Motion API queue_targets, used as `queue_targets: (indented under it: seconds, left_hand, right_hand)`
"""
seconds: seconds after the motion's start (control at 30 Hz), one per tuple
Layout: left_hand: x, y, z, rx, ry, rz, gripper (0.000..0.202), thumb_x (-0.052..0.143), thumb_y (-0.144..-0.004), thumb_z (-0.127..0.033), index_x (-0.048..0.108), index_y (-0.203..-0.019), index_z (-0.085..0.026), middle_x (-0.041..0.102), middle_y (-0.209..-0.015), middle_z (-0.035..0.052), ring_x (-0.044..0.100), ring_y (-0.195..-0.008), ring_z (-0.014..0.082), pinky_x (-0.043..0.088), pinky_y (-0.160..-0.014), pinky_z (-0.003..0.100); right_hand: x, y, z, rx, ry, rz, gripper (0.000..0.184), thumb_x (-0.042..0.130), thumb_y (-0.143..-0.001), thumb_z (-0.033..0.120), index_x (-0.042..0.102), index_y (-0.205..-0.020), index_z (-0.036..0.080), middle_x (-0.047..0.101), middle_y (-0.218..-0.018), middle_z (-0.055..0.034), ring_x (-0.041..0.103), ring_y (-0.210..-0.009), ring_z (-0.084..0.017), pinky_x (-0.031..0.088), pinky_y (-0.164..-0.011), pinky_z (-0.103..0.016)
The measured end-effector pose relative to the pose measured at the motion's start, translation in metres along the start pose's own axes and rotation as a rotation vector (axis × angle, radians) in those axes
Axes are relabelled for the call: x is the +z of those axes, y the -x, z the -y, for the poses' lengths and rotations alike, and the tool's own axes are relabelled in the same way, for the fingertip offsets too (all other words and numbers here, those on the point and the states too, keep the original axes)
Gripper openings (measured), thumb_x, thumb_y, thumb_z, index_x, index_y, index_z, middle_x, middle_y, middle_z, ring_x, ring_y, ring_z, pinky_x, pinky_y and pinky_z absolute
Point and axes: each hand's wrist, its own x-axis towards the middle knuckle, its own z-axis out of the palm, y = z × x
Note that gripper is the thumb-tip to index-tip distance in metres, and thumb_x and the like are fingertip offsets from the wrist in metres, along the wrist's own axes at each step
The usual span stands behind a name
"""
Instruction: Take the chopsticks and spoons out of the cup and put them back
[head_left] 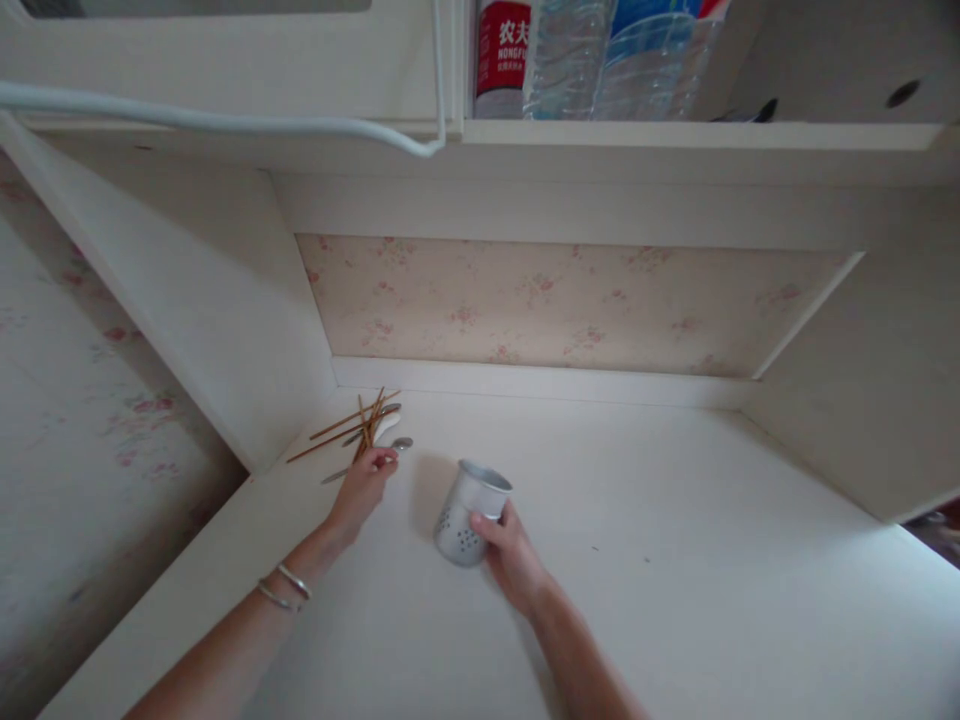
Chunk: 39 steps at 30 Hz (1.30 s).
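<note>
My right hand [514, 555] is wrapped round a silver metal utensil holder [463, 515] with small drainage holes, tilted with its mouth up. To its left, my left hand [367, 480] has its fingers pinched on a metal spoon [403, 443], whose bowl shows past the fingertips; the middle of its handle is hidden by the hand. Just behind that hand lies a loose pile of wooden chopsticks [330, 443], some crossing each other. Among them are a white spoon [388, 425] and another metal utensil, partly covered.
The white tabletop [675, 620] is bounded by side panels [202, 270] and a low back ledge [540, 380]. Overhead is a shelf [675, 135] with plastic bottles [566, 60]. A pale cable [225, 120] hangs across the upper left.
</note>
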Motion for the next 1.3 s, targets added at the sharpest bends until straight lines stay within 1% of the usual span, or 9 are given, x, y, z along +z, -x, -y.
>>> queue_targets:
  seconds: [0.13,0.3,0.43,0.53,0.67,0.8,0.97,1.1,1.3]
  left_hand:
    - [0.034,0.049,0.005,-0.02,0.265,0.217,0.033,0.056,-0.074,-0.042,0.057,-0.099,-0.021,0.042,-0.058,-0.0082,0.029,-0.04,0.0066,0.021,-0.04,0.021]
    - [0.052,0.058,0.012,-0.025,0.264,0.287,0.031,0.058,-0.071,-0.045,0.058,-0.091,-0.021,0.044,-0.058,-0.0073,0.029,-0.04,0.0065,0.018,-0.041,0.022]
    - [0.05,0.051,0.015,-0.035,0.262,0.317,0.028,0.057,-0.072,-0.044,0.057,-0.089,-0.022,0.043,-0.057,-0.0076,0.027,-0.041,0.0062,0.015,-0.041,0.022]
    - [0.045,0.053,0.013,-0.12,0.342,0.382,0.029,0.057,-0.071,-0.045,0.054,-0.089,-0.023,0.036,-0.053,-0.0101,0.021,-0.038,0.0057,0.011,-0.04,0.021]
    - [0.041,0.056,0.007,-0.141,0.361,0.42,0.023,0.056,-0.067,-0.037,0.054,-0.084,-0.022,0.037,-0.053,-0.01,0.022,-0.038,0.005,0.011,-0.039,0.02]
    - [0.038,0.055,0.007,-0.149,0.392,0.455,0.018,0.055,-0.064,-0.033,0.054,-0.078,-0.021,0.035,-0.05,-0.0102,0.021,-0.037,0.0047,0.01,-0.038,0.021]
    - [0.034,0.054,0.012,-0.166,0.444,0.507,0.014,0.055,-0.062,-0.031,0.055,-0.072,-0.021,0.022,-0.043,-0.0119,0.015,-0.037,0.0057,0.009,-0.039,0.022]
    - [0.035,0.051,0.013,-0.171,0.382,0.534,0.01,0.055,-0.062,-0.029,0.057,-0.067,-0.021,0.022,-0.041,-0.0108,0.017,-0.038,0.0061,0.011,-0.042,0.022]
    - [0.039,0.046,0.014,-0.163,0.346,0.537,0.009,0.053,-0.063,-0.028,0.058,-0.067,-0.021,0.024,-0.041,-0.0102,0.019,-0.036,0.0062,0.011,-0.042,0.022]
  right_hand:
    - [-0.042,-0.01,0.033,-0.237,0.219,-0.339,0.059,0.077,-0.071,0.044,0.056,-0.119,0.017,0.067,-0.114,-0.012,0.063,-0.099,-0.025,0.05,-0.083,-0.035]
    - [-0.119,-0.021,0.096,-0.331,0.648,-0.793,0.064,0.083,-0.057,0.045,0.059,-0.108,0.017,0.07,-0.1,-0.0103,0.066,-0.085,-0.023,0.053,-0.071,-0.031]
    - [-0.167,-0.021,0.134,-0.419,0.715,-0.949,0.068,0.084,-0.052,0.041,0.06,-0.11,0.014,0.07,-0.102,-0.0116,0.067,-0.088,-0.024,0.053,-0.076,-0.035]
    - [-0.177,-0.025,0.135,-0.454,0.752,-0.99,0.066,0.083,-0.052,0.04,0.062,-0.108,0.015,0.071,-0.099,-0.0112,0.068,-0.086,-0.025,0.053,-0.075,-0.036]
    - [-0.143,-0.053,0.104,-0.373,0.802,-0.803,0.066,0.083,-0.052,0.04,0.061,-0.111,0.018,0.071,-0.101,-0.0097,0.068,-0.087,-0.025,0.053,-0.075,-0.036]
    - [-0.075,-0.11,0.062,-0.319,0.968,-0.524,0.071,0.08,-0.058,0.043,0.055,-0.121,0.019,0.07,-0.107,-0.009,0.066,-0.093,-0.023,0.05,-0.082,-0.037]
    - [-0.006,-0.186,0.026,-0.339,0.979,-0.406,0.074,0.081,-0.057,0.039,0.054,-0.122,0.019,0.068,-0.111,-0.0084,0.065,-0.095,-0.021,0.049,-0.084,-0.035]
    - [0.014,-0.22,0.013,-0.358,0.975,-0.409,0.07,0.082,-0.055,0.035,0.056,-0.118,0.017,0.067,-0.111,-0.0103,0.063,-0.1,-0.024,0.046,-0.088,-0.038]
    - [0.014,-0.232,0.001,-0.362,0.96,-0.382,0.072,0.081,-0.055,0.026,0.054,-0.121,0.017,0.065,-0.116,-0.0094,0.059,-0.108,-0.024,0.044,-0.093,-0.037]
